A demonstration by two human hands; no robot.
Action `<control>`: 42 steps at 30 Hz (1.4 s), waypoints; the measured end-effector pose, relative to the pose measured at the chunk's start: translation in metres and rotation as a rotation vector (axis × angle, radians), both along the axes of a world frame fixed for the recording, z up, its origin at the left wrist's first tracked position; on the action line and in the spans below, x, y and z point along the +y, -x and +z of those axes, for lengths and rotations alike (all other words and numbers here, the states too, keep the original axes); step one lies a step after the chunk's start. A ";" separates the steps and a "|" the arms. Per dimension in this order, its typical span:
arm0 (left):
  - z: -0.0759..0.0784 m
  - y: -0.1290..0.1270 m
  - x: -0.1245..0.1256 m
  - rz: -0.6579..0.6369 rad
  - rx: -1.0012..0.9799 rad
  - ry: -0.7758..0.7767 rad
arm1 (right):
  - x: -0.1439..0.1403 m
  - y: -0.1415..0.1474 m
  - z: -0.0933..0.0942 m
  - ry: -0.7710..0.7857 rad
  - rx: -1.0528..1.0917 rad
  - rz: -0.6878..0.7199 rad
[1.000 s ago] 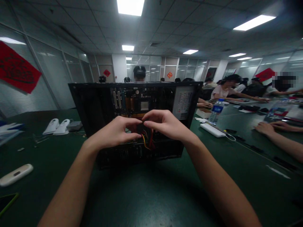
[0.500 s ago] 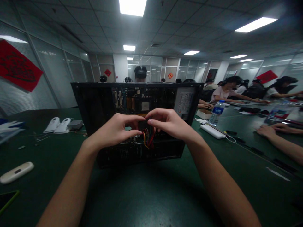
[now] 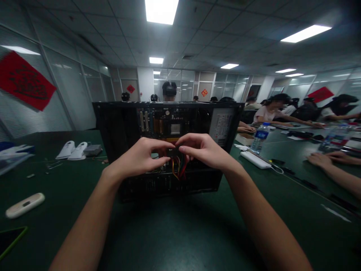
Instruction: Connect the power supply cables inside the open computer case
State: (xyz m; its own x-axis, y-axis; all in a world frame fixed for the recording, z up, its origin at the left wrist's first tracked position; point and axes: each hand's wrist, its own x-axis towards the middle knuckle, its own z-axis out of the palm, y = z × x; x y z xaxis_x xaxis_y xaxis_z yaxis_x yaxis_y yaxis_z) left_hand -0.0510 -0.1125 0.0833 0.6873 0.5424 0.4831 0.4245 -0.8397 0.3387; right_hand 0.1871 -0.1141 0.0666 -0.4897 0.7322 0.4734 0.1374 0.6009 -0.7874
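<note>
An opened black computer case [image 3: 109, 131] stands upright on the table, its inside facing me. In front of its circuit board [image 3: 162, 114], a dark connector [image 3: 172, 152] hangs from a bundle of red, yellow and black wires [image 3: 179, 170]. My left hand [image 3: 146, 153] pinches the connector's left side between thumb and fingers. From the right, my right hand [image 3: 201, 148] closes its thumb and fingertips on the same piece, partly hiding it. The silver power supply [image 3: 222, 122] sits inside the case at upper right.
On the green table [image 3: 146, 233], two white devices [image 3: 73, 150] and a grey box [image 3: 93, 149] lie left, nearer a white oblong device [image 3: 25, 205] and a green-edged phone [image 3: 12, 241]. Right are a water bottle [image 3: 260, 138], a white power bank [image 3: 255, 160] and another person's hands [image 3: 321, 158].
The view has shifted slightly, so everything appears a little lower and to the right. Both hands stay at the connector, and the dark piece between them shows a bit more clearly.
</note>
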 end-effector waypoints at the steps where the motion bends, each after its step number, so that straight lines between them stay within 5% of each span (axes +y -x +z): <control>1: 0.000 0.000 0.000 0.001 0.000 0.002 | 0.000 0.001 0.000 0.000 0.002 -0.002; 10: -0.001 -0.005 -0.004 0.008 -0.010 0.039 | 0.000 0.006 -0.002 -0.060 0.039 -0.072; 42: -0.005 -0.011 0.000 -0.018 0.077 0.043 | 0.006 0.009 -0.017 -0.149 -0.216 0.084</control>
